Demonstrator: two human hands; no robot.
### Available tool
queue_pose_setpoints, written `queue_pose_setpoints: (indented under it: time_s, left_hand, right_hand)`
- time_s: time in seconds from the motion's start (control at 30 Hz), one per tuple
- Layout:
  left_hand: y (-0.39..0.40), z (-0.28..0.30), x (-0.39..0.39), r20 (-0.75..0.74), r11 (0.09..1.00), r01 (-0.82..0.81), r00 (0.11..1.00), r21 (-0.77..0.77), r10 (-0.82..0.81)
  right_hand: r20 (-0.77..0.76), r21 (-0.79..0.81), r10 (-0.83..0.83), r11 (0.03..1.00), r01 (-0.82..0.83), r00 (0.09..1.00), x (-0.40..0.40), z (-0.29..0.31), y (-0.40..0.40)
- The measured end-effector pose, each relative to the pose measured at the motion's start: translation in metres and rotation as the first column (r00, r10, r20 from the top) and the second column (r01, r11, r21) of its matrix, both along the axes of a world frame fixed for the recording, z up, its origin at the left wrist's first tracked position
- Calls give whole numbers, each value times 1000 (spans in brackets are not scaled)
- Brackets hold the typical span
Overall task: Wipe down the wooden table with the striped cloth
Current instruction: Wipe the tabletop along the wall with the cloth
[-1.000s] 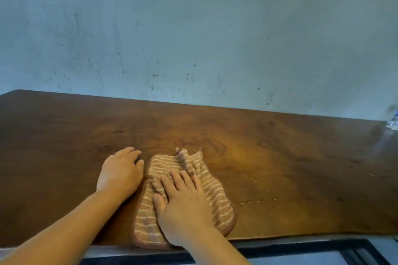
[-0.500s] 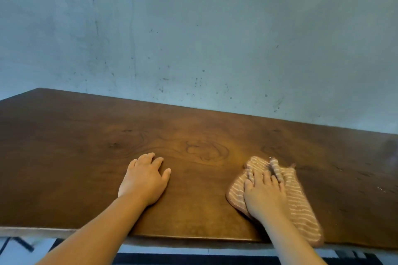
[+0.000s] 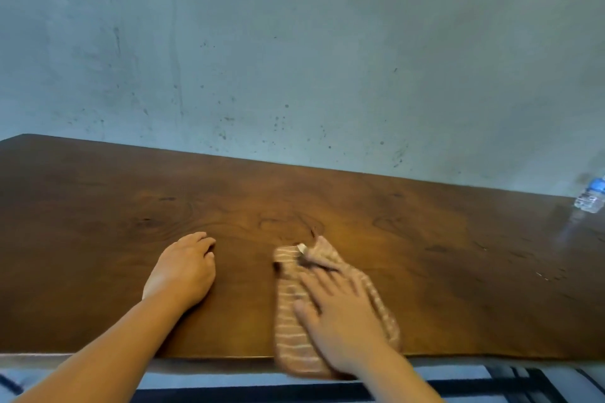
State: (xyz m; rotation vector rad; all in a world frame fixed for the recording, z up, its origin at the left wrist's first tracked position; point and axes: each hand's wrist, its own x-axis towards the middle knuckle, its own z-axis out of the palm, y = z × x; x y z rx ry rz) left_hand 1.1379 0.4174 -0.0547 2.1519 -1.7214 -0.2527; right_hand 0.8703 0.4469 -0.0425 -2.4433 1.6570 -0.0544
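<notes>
Striped cloth under the right hand at the desk's near edge

Striped cloth [image 3: 296, 321], tan terry-like fabric with thin pale lines across it, lies on the wooden desk [image 3: 425, 255] with its near end drooping over the desk's front edge. The right hand [image 3: 340, 321] lies flat on top of it, fingers straight and slightly spread, pressing it against the wood; nothing is gripped. The cloth's far end is bunched into a rumpled fold just beyond the fingertips, and a small pale tag shows there. To the cloth's left, apart from it, the left hand [image 3: 183, 275] rests palm down on bare wood, fingers loosely bent. The desk top is a dark, glossy brown slab with swirling grain and knots. Far to the cloth's right, by the desk's back edge, stands a clear plastic bottle [image 3: 591, 195] with a blue label, against a mottled grey wall [image 3: 311, 42].
</notes>
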Motion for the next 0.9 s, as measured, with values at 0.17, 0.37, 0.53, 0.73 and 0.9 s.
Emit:
queue_pose_setpoints:
  time_s: [0.17,0.37,0.53,0.73,0.9]
  left_hand:
    - [0,0,-6,36,1000,-4,999,5,4]
    - [-1,-5,-7,57,998,-17,998,-60,21]
    - [-7,-9,2,-110,988,-119,988,-95,109]
    - [-11,-5,-10,-115,973,-192,977,-126,178]
    - [-12,-2,-56,-83,972,-184,981,-144,173]
  right_hand:
    - [-49,-12,-261,965,261,964,-85,0,-30]
    - [37,-110,-526,843,526,850,-5,-15,-68]
    - [68,-160,-208,963,216,976,106,-28,-57]
    - [37,-113,245,964,-240,969,97,-14,-16]
    - [22,-133,270,955,-265,963,15,-16,-23]
